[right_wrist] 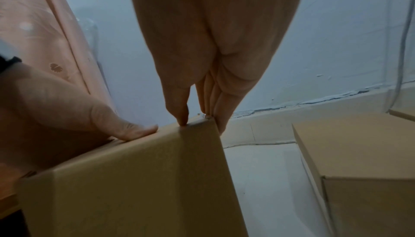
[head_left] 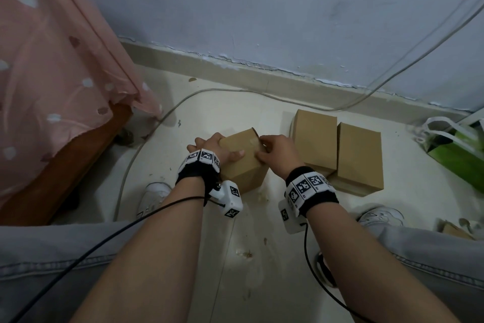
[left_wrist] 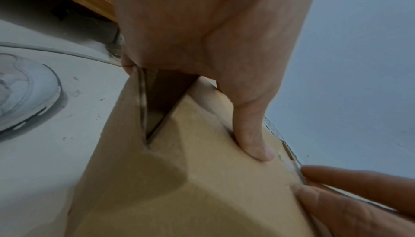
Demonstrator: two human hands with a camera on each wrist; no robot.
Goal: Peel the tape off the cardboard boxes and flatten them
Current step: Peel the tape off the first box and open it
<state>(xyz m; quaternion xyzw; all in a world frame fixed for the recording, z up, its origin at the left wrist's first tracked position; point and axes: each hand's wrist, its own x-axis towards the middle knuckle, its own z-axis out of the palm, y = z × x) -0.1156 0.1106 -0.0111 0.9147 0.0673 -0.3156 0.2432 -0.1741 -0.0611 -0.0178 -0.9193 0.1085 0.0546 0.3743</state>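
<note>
A small brown cardboard box [head_left: 245, 165] stands on the floor between my knees. My left hand [head_left: 214, 148] grips its left side, fingers round the far face and thumb [left_wrist: 253, 134] flat on top. A side flap gapes open under the palm [left_wrist: 157, 102]. A strip of clear tape [head_left: 252, 141] crosses the top. My right hand [head_left: 262, 148] pinches the top right corner where the tape end [right_wrist: 207, 117] lifts, thumb [right_wrist: 182, 111] in front and the fingers behind the edge.
Two more closed cardboard boxes [head_left: 315, 139] [head_left: 358, 155] lie on the floor to the right. A green bag [head_left: 455, 150] sits at the far right. A bed with a pink cloth [head_left: 52, 74] stands left. A cable [head_left: 162, 118] runs along the floor by the wall.
</note>
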